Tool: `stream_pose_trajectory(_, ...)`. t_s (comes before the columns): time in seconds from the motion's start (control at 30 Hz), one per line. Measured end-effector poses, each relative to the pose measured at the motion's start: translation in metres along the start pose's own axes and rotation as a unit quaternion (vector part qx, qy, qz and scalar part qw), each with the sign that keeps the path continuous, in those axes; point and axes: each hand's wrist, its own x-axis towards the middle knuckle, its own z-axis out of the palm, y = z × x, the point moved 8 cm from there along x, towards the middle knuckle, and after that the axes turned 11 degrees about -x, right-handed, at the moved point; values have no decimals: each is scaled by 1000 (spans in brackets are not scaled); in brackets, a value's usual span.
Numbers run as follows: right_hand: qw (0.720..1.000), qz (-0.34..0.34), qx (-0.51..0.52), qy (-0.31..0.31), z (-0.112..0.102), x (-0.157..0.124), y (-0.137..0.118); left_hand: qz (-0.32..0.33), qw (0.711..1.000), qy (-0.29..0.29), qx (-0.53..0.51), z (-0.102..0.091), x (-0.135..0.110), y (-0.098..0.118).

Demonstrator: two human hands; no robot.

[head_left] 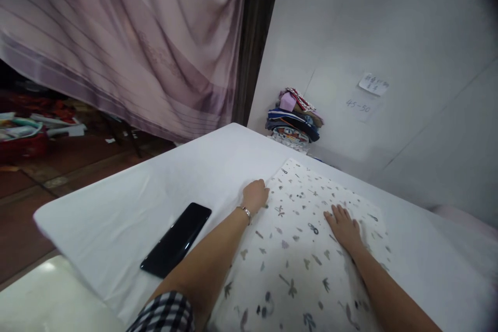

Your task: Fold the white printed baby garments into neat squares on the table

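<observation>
A white cloth printed with small grey figures (299, 249) lies flat on the white table (116, 218). My left hand (256, 195), a bracelet on its wrist, rests at the cloth's left edge with the fingers curled onto the fabric. My right hand (344, 225) lies flat on the cloth's middle, fingers stretched out and spread. Neither hand lifts the cloth off the table.
A black phone (177, 239) lies on the table left of my left arm. A stack of folded clothes (294, 119) sits against the white wall at the table's far corner. A pink curtain (128, 46) hangs at the left above a reddish floor with clutter.
</observation>
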Motion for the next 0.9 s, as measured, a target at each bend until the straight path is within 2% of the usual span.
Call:
stream_pose_trajectory(0.23, 1000, 1, -4, -2, 3, 2, 1, 65, 998, 5, -3, -4, -5, 20)
stream_pose_trajectory(0.37, 1000, -4, -10, 2, 3, 2, 1, 75, 997, -5, -9, -2, -7, 23)
stream_pose_trajectory(0.47, 1000, -2, -6, 5, 1, 1, 1, 65, 997, -21, -30, 3, -6, 20)
stream_pose_trajectory(0.67, 1000, -8, 11, 4, -2, -1, -1, -13, 997, -40, -64, 5, 1, -1)
stream_pose_trajectory(0.9, 1000, -2, 7, 9, 1, 1, 0, -4, 993, -94, -75, 12, 3, -1)
